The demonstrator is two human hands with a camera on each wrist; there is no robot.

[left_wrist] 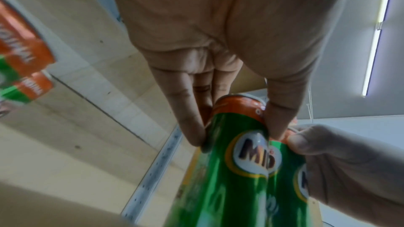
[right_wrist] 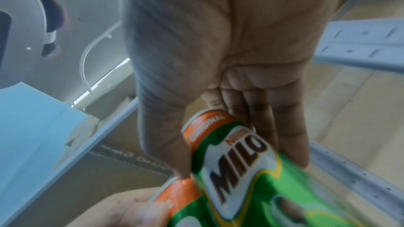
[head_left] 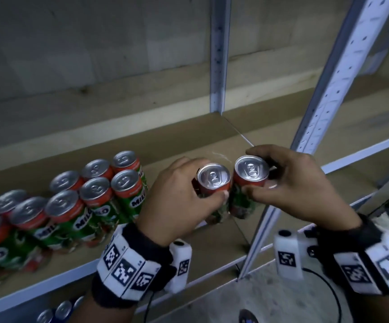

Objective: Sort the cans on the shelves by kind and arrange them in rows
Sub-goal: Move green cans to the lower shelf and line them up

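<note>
Each hand holds one green and orange Milo can by its top, side by side above the wooden shelf point(head_left: 179, 136). My left hand point(head_left: 184, 199) grips the left can point(head_left: 214, 177), thumb in front, fingers behind; in the left wrist view this can point(left_wrist: 231, 161) fills the lower middle under the left hand point(left_wrist: 218, 68). My right hand point(head_left: 293, 180) grips the right can point(head_left: 251, 170), seen close as the Milo can point(right_wrist: 238, 161) below the right hand point(right_wrist: 218, 58). The two cans touch or nearly touch. Several Milo cans point(head_left: 95, 190) stand in two rows on the shelf's left.
A white perforated upright point(head_left: 218, 54) stands at the shelf's back, another upright point(head_left: 324, 108) slants at the front right. The shelf's right part is bare board. Blue-topped cans point(head_left: 58, 311) show on the shelf below. A black cable point(head_left: 328, 290) hangs by my right wrist.
</note>
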